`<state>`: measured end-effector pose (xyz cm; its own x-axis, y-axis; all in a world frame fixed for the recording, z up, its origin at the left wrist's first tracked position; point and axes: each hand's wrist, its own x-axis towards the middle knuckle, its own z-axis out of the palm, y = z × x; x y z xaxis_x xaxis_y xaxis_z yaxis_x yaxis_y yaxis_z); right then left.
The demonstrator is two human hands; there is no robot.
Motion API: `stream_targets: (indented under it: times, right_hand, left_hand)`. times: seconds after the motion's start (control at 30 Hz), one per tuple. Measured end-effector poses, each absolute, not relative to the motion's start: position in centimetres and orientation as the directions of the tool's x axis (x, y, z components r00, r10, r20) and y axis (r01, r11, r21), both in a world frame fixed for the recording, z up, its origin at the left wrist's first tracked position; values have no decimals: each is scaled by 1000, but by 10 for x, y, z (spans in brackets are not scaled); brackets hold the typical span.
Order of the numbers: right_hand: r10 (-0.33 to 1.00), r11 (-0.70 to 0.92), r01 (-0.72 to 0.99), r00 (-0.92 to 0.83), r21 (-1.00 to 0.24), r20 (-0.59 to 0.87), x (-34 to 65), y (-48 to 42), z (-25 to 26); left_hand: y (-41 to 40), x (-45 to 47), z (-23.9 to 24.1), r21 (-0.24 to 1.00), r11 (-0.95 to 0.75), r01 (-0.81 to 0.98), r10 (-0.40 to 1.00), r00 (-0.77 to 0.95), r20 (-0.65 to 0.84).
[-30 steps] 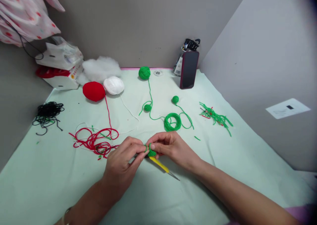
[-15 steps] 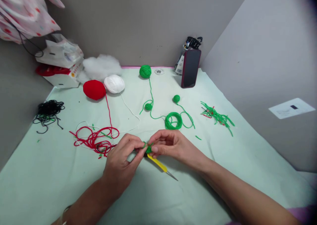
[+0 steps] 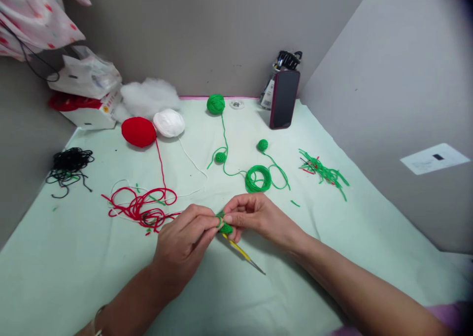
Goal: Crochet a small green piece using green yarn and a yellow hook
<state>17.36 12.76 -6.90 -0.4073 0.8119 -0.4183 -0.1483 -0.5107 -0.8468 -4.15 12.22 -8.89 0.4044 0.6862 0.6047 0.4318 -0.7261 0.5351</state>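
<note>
Both my hands meet over the pale green table cover (image 3: 281, 257), pinched on a small green crocheted piece (image 3: 225, 227). My left hand (image 3: 183, 250) pinches its left side and the green strand. My right hand (image 3: 254, 217) grips its right side with thumb and fingers closed. A yellow-handled crochet hook (image 3: 242, 253) pokes out below the hands, its metal tip pointing right and toward me. A coil of green yarn (image 3: 258, 179) lies just beyond the hands, linked by strands to two small green balls (image 3: 220, 157) and a larger green ball (image 3: 216, 104).
Red yarn loops (image 3: 142, 208) lie to the left, fed from a red ball (image 3: 139, 131) beside a white ball (image 3: 169, 122). Black yarn (image 3: 68, 163), stuffing (image 3: 148, 95), a box (image 3: 86, 110), a phone (image 3: 284, 106) and green scraps (image 3: 325, 172) ring the area. Grey walls enclose it.
The hands stayed together on the green piece, shifting slightly; the fingers re-pinched and the hook tilted a little. The view drifted slightly.
</note>
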Motion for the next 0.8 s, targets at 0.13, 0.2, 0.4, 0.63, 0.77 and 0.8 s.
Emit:
stream_targets:
  times: [0.13, 0.2, 0.4, 0.63, 0.77, 0.8]
  right_hand:
    - [805, -511, -82, -396, -856, -442, 173, 127, -65]
    - [815, -484, -22, -375, -875, -441, 173, 125, -62]
    - [858, -303, 236, -354, -923, -372, 176, 115, -50]
    - [880, -251, 323, -316, -912, -354, 174, 110, -57]
    - [922, -145, 351, -291, -925, -255, 171, 110, -63]
    - [931, -114, 354, -288, -928, -224, 170, 110, -64]
  left_hand:
    - [121, -42, -89, 550, -714, 433, 699, 410, 586]
    - [121, -42, -89, 564, -708, 426, 707, 413, 575]
    - [119, -39, -93, 585, -692, 423, 722, 427, 545]
    - [120, -30, -91, 785, -474, 399, 873, 325, 363]
    - [124, -29, -86, 975, -35, 221, 958, 285, -30]
    - [126, -30, -85, 982, 83, 172, 943, 306, -133]
